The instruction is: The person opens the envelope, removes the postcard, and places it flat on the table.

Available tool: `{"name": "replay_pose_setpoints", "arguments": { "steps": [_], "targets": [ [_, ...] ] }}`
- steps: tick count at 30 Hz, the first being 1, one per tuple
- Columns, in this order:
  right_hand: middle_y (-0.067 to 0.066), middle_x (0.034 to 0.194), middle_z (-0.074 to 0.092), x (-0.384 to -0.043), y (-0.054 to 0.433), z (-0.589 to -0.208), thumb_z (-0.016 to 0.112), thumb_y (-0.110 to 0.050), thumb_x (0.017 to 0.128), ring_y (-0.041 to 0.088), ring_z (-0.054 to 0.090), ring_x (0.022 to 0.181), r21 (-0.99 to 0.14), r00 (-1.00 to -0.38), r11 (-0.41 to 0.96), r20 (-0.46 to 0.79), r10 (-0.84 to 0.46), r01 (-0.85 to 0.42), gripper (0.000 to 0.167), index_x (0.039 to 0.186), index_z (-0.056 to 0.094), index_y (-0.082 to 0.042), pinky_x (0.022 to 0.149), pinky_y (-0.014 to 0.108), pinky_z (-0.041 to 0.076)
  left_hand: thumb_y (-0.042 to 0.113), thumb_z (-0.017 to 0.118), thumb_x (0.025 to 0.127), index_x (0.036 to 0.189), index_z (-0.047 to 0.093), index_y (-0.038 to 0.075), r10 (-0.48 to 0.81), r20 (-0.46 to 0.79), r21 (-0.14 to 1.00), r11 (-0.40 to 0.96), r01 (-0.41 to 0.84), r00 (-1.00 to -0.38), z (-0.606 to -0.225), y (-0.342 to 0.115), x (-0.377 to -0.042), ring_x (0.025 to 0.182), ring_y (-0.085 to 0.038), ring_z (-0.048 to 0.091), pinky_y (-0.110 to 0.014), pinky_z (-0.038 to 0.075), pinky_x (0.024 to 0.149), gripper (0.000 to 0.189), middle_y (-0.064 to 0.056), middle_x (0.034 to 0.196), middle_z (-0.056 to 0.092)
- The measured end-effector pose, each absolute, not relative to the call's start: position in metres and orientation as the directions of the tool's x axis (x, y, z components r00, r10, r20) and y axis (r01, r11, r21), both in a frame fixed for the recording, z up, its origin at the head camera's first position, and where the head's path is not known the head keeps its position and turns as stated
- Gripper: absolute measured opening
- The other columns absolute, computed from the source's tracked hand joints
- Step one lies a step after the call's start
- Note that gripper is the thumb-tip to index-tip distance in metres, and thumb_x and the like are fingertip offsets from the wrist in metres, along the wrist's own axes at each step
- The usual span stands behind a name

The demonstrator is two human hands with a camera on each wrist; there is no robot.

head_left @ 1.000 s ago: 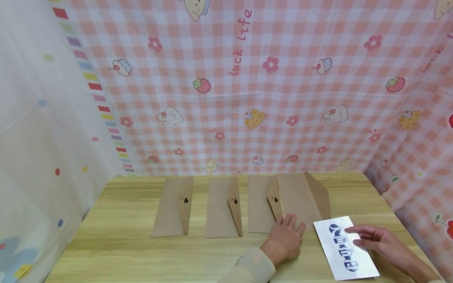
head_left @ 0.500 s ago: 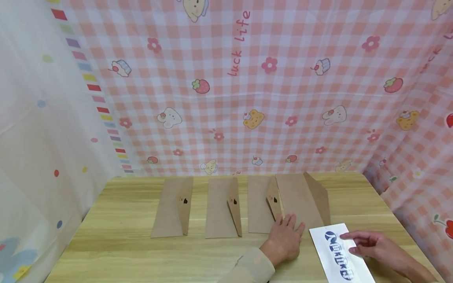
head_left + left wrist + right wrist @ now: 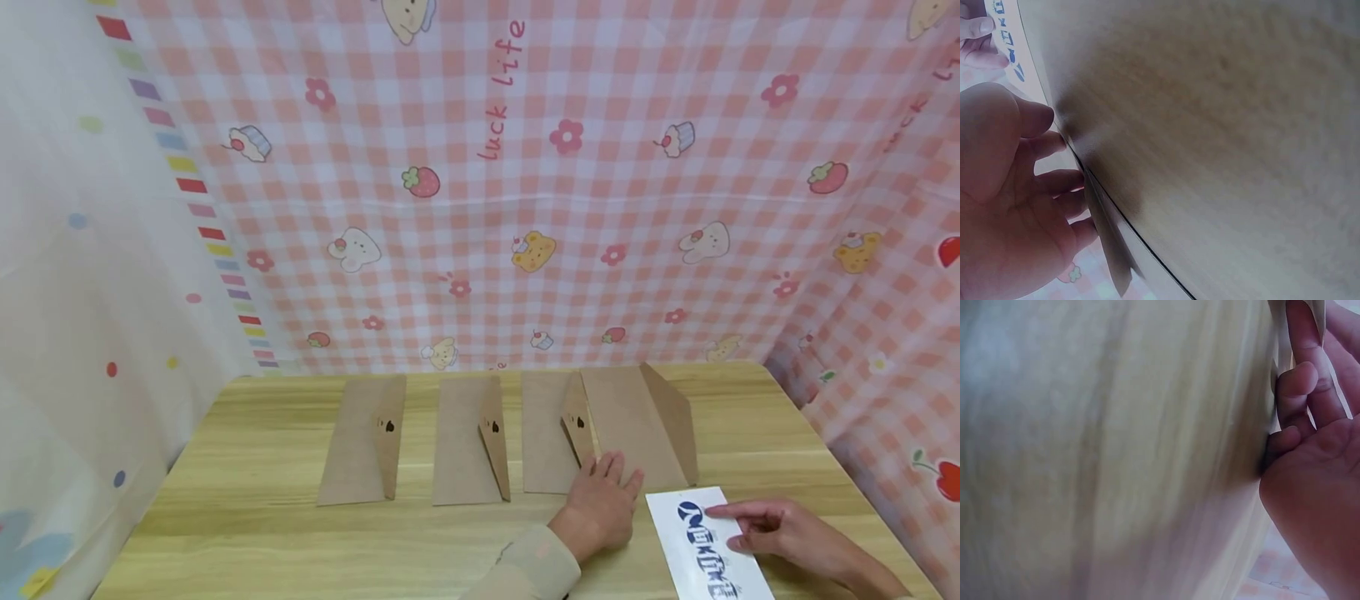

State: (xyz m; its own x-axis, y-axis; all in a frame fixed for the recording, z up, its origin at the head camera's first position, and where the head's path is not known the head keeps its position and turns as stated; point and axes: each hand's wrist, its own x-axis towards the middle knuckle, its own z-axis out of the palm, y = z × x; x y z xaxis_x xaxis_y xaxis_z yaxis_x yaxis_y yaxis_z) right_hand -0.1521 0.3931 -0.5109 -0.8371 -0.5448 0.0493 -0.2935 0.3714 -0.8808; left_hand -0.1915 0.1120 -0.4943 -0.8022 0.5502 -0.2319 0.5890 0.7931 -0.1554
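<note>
White card [image 3: 703, 557] extends leftward from the right hand [image 3: 787, 535], which pinches its edge.

Pink-checked curtain [image 3: 450, 212] behind wooden table [image 3: 262, 537], white curtain [image 3: 75, 317] at left.

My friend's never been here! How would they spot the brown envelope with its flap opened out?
On the wooden table, follow the row of four brown envelopes to its right end. The left hand covers a corner of the last envelope. Its flap opens outward, while the other three flaps fold back over and show dark marks.
</note>
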Motion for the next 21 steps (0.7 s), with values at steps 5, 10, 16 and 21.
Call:
{"name": "replay_pose_setpoints", "arguments": {
  "steps": [5,10,16,21],
  "targets": [
    [0.003,0.071,0.048,-0.1517,0.3928,-0.5116,0.066,0.0,0.09,-0.002,0.042,0.063,-0.868,-0.844,0.406,0.028,-0.536,-0.286,0.034,0.125,0.067,-0.001,0.045,0.029,0.033,0.045,0.033,0.104,0.155,0.025,0.043,0.545,-0.23,-0.155,0.797,0.583,-0.806,-0.4925,0.1123,-0.1907,0.149,-0.006,0.02,-0.03,0.02,0.12,0.051,0.011,0.162,0.025],
    [0.006,0.07,0.048,-0.153,0.3919,-0.5126,0.066,0.0,0.091,-0.004,0.043,0.064,-0.874,-0.84,0.396,0.025,-0.542,-0.281,0.034,0.125,0.067,-0.001,0.045,0.03,0.034,0.045,0.033,0.104,0.154,0.027,0.043,0.546,-0.225,-0.154,0.798,0.583,-0.807,-0.4911,0.1126,-0.1907,0.149,-0.005,0.021,-0.03,0.021,0.12,0.05,0.011,0.161,0.026],
    [0.005,0.072,0.049,-0.1524,0.3898,-0.5136,0.068,-0.003,0.09,0.0,0.046,0.064,-0.871,-0.848,0.405,0.026,-0.529,-0.279,0.034,0.125,0.068,-0.003,0.046,0.033,0.034,0.045,0.033,0.104,0.155,0.026,0.043,0.547,-0.235,-0.148,0.797,0.585,-0.804,-0.4903,0.112,-0.1911,0.149,-0.006,0.02,-0.029,0.02,0.12,0.051,0.011,0.162,0.025],
    [0.009,0.071,0.046,-0.1515,0.3895,-0.5125,0.067,-0.002,0.09,0.0,0.045,0.064,-0.878,-0.842,0.391,0.025,-0.539,-0.277,0.035,0.125,0.067,-0.001,0.046,0.032,0.033,0.045,0.034,0.104,0.155,0.025,0.042,0.547,-0.247,-0.149,0.794,0.589,-0.8,-0.4895,0.1116,-0.1906,0.149,-0.005,0.02,-0.03,0.02,0.12,0.052,0.011,0.162,0.024]
  ]
}}
